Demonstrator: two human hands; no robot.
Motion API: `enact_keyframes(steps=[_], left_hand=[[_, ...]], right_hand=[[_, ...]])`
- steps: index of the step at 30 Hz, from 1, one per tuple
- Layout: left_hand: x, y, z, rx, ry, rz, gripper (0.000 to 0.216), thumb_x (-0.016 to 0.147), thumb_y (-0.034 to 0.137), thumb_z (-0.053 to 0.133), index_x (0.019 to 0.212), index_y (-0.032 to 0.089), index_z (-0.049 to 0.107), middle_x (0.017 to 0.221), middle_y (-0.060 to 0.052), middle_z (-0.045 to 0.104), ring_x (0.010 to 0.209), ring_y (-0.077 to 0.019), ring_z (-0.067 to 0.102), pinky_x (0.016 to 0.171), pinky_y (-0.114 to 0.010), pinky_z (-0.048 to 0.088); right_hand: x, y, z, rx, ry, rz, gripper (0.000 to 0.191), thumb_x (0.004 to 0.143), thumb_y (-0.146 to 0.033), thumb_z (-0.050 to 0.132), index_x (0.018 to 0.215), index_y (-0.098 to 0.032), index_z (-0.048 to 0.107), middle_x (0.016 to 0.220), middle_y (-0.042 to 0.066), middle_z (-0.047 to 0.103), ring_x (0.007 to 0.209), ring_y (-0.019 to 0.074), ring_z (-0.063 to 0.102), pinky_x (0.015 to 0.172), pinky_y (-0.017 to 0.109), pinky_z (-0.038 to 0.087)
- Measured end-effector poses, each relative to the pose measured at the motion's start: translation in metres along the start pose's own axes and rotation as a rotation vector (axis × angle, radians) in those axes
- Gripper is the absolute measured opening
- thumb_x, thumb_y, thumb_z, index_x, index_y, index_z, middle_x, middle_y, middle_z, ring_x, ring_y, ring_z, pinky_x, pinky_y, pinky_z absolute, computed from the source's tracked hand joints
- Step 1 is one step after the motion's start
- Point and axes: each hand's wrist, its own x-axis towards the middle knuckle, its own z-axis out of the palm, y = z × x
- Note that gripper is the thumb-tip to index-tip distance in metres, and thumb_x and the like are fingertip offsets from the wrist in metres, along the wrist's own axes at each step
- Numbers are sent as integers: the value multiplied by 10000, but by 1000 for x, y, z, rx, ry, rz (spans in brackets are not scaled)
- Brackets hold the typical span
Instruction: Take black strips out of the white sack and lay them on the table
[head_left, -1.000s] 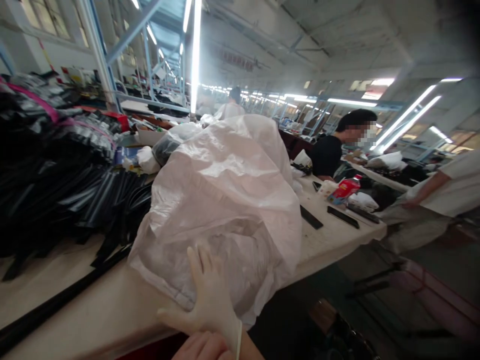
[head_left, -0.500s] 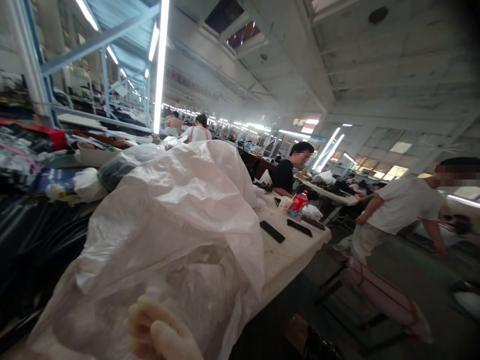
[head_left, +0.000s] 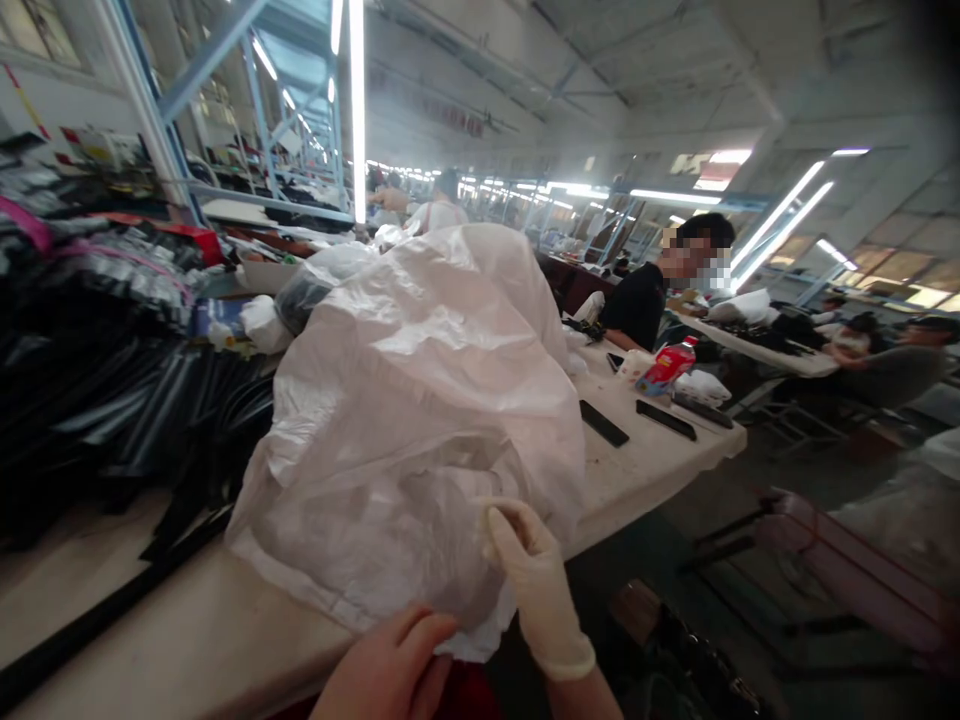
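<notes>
Nearest me, my bare left hand (head_left: 390, 665) pinches the lower hem of the big white plastic sack (head_left: 420, 400) lying on the worktable (head_left: 187, 630), my gloved right hand (head_left: 534, 585) grips its edge, black strips (head_left: 135, 400) are piled beside it, and a seated person (head_left: 660, 290) works beyond.
</notes>
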Motion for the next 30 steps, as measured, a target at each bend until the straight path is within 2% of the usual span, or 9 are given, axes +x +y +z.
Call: enact_keyframes(steps=[5,7,9,11,14,18,22,26,30], left_hand=[[6,2,4,70,-154,-55,250,854,122,387,944,219,599,943,-40,627,857,-174,607,715,-245,465],[7,3,4,102,-216,-69,241,851,125,388,918,212,602,945,-47,626,858,-187,604,718,-264,460],[6,0,2,107,-242,-104,239,849,131,385,901,210,605,942,-49,625,862,-194,599,726,-277,453],[3,-6,1,60,-231,-152,254,849,143,373,905,215,610,942,-48,625,868,-192,594,739,-284,444],[2,-21,6,-123,-161,-265,253,849,219,389,956,207,618,963,-58,638,907,-203,584,797,-309,429],[13,-35,17,-710,-51,-532,484,797,454,490,1160,136,531,1097,-109,618,979,-226,570,833,-318,434],[22,-41,15,-1271,83,-663,439,775,523,549,983,138,580,924,-49,625,838,-148,575,743,-250,431],[14,-49,5,-1386,258,-692,379,674,403,723,896,151,545,733,18,584,615,-85,514,598,-210,380],[1,-48,-3,-1377,258,-667,359,733,446,656,897,153,528,726,17,568,609,-93,508,577,-220,367]], right_hand=[[27,19,-25,-1055,-120,-211,382,807,-391,538,1111,-168,600,942,110,646,855,246,588,758,361,407],[34,36,-21,-1287,-173,-207,397,787,-386,568,1105,-149,593,927,126,647,841,273,596,713,363,392],[38,48,-18,-1343,-185,-186,244,792,-335,561,945,-158,627,864,105,653,809,257,599,682,341,369],[39,50,-20,-1265,-195,-177,126,801,-273,536,789,-174,613,794,67,651,766,211,590,660,309,342],[33,39,-23,-1006,-245,-129,129,796,-254,527,705,-180,583,709,22,620,700,158,550,634,278,321],[11,17,-9,-385,-438,16,165,782,-324,569,737,-165,582,710,-7,571,700,125,509,657,244,370],[-12,14,16,25,-640,242,209,770,-351,610,786,-144,623,627,-31,491,582,81,421,568,216,343],[-25,26,34,167,-737,263,198,812,-313,570,834,-143,668,650,-12,524,605,81,452,609,218,361],[-32,38,48,258,-703,344,224,790,-343,595,853,-141,670,680,15,583,614,108,512,631,257,396]])
